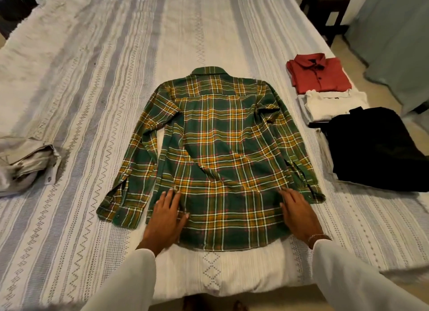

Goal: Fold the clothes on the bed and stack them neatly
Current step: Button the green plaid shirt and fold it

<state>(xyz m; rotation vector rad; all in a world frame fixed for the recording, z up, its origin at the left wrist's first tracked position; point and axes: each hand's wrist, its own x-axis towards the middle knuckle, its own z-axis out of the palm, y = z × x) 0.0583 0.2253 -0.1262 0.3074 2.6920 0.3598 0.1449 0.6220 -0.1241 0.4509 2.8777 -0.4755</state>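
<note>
A green and yellow plaid shirt (220,153) lies face down and spread flat on the bed, collar away from me, with both sleeves lying down along its sides. My left hand (167,220) rests flat on the shirt's lower left edge, fingers straight. At the lower right edge my right hand (298,212) presses flat on the cloth, also with straight fingers. At the right side of the bed lie a folded red shirt (319,73), a folded white garment (332,104) and a folded black garment (376,148), in a row towards me.
The bed (116,78) has a white cover with grey patterned stripes. A crumpled beige garment (25,167) lies at its left edge. A dark wooden stool (325,11) and a grey-green cloth (394,44) stand beyond the bed's right side.
</note>
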